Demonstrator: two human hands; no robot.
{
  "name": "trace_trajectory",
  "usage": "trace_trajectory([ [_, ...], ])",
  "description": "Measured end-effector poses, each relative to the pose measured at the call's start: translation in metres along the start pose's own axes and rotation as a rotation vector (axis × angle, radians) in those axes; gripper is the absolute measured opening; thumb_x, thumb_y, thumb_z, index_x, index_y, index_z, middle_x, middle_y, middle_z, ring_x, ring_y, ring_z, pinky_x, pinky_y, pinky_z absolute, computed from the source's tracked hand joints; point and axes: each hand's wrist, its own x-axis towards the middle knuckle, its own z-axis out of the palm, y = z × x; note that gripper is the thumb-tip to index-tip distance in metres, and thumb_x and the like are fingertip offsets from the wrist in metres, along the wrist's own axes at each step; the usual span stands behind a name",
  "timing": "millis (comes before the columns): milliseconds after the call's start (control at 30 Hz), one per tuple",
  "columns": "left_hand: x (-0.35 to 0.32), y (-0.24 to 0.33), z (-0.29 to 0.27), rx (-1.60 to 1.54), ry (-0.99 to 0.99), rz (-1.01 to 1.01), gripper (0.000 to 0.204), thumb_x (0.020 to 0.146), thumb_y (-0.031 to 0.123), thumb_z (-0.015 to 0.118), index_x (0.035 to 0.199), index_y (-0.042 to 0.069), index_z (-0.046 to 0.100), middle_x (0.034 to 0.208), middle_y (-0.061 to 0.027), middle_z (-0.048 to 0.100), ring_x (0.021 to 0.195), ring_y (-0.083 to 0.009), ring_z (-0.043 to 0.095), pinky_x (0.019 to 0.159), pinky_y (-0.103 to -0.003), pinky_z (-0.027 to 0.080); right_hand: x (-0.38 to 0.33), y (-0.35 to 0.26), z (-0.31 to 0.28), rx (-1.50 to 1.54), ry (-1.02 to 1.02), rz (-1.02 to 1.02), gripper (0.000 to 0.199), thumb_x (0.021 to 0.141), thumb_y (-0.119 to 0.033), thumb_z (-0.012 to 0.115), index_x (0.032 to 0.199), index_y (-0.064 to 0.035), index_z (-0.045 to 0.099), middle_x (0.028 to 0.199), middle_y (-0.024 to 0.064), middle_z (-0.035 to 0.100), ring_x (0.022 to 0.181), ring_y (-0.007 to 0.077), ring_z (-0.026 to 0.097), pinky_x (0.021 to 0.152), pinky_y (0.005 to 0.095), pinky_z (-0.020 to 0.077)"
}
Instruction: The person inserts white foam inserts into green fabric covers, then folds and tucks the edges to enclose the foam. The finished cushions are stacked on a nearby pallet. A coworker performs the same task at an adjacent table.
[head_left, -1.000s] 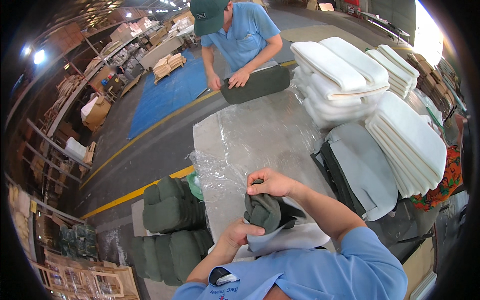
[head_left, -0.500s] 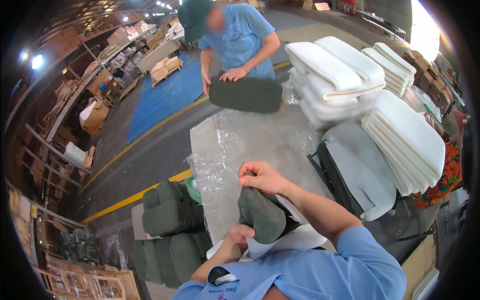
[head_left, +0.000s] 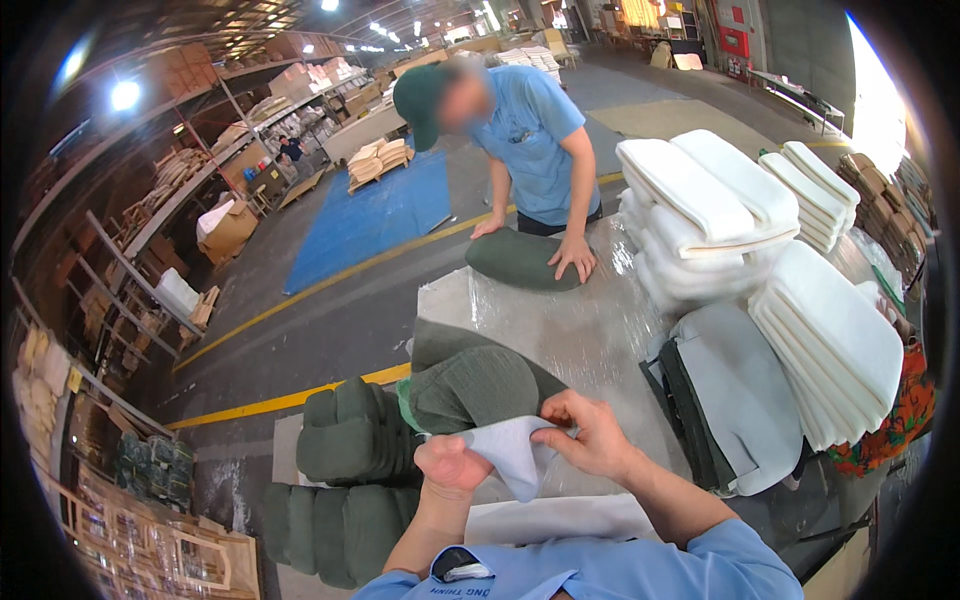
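Note:
A dark green fabric cushion cover (head_left: 478, 385) stretches out from my hands over the near left part of the table. Its edge is folded back toward me, so a pale grey lining (head_left: 508, 455) shows between my hands. My left hand (head_left: 455, 465) is closed on the left end of that edge. With thumb and fingers my right hand (head_left: 588, 435) pinches the right end. Whether anything is inside the cover, I cannot tell. A white padded piece (head_left: 560, 517) lies close to my body, below the cover.
Stacked green cushions (head_left: 350, 440) stand at my left. Across the plastic-covered table (head_left: 560, 330), a co-worker (head_left: 530, 130) presses a green cushion (head_left: 525, 262). White foam pads (head_left: 710, 190) are piled at right, beside grey and dark green fabric pieces (head_left: 735, 385).
The cover has gone from bunched near my chest to spread out ahead, lining edge turned up. Both my hands now grip that edge. The co-worker's cushion now lies lower, a hand at each end.

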Motion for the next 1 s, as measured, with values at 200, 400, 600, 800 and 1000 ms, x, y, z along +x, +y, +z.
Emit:
trace_trajectory([
  [200, 0.028, 0.04, 0.036, 0.22, 0.145, 0.492, 0.083, 0.096, 0.062, 0.065, 0.151, 0.0, 0.052, 0.147, -0.0177, 0.061, 0.132, -0.0355, 0.059, 0.114, -0.051, 0.046, -0.04, 0.0, 0.033, -0.183, -0.395, -0.424, 0.015, 0.095, -0.017, 0.076, 0.096, -0.0075, 0.065, 0.085, 0.0111, 0.066, 0.078, 0.0316, 0.068, 0.07, 0.0384, 0.0558],
  [400, 0.012, 0.032, 0.022, 0.207, -0.009, 0.43, 0.095, 0.097, 0.075, 0.055, 0.152, -0.002, 0.05, 0.152, -0.0192, 0.056, 0.138, -0.0352, 0.055, 0.118, -0.051, 0.042, -0.006, -0.007, 0.009, 0.236, -0.31, -0.153, 0.023, 0.097, -0.019, 0.076, 0.115, -0.0049, 0.07, 0.098, 0.0089, 0.07, 0.091, 0.0235, 0.068, 0.083, 0.0343, 0.0547],
  [600, -0.002, 0.01, 0.03, 0.172, -0.006, 0.236, 0.101, 0.094, 0.079, 0.053, 0.15, -0.004, 0.051, 0.15, -0.0219, 0.058, 0.136, -0.0367, 0.057, 0.117, -0.05, 0.043, 0.056, -0.024, -0.002, 0.076, 0.053, -0.217, 0.018, 0.097, -0.017, 0.077, 0.104, -0.0018, 0.072, 0.098, 0.0101, 0.07, 0.092, 0.0243, 0.067, 0.083, 0.0339, 0.0527],
  [800, -0.014, 0.028, 0.023, 0.093, 0.229, 0.101, 0.076, 0.1, 0.057, 0.056, 0.144, -0.005, 0.057, 0.142, -0.0236, 0.064, 0.129, -0.0389, 0.062, 0.114, -0.05, 0.046, 0.045, -0.008, 0.002, -0.001, 0.05, -0.21, 0.019, 0.095, -0.017, 0.078, 0.092, -0.0004, 0.069, 0.082, 0.0096, 0.066, 0.078, 0.0227, 0.063, 0.072, 0.0355, 0.0495],
  [1000, -0.01, 0.049, 0.01, 0.196, 0.306, 0.131, 0.054, 0.102, 0.038, 0.062, 0.134, -0.005, 0.064, 0.131, -0.0188, 0.07, 0.118, -0.0345, 0.067, 0.108, -0.045, 0.05, 0.036, 0.008, -0.019, 0.083, 0.087, -0.017, 0.022, 0.097, -0.018, 0.077, 0.088, 0.0001, 0.068, 0.076, 0.0009, 0.058, 0.073, 0.0123, 0.053, 0.066, 0.0309, 0.0447],
])
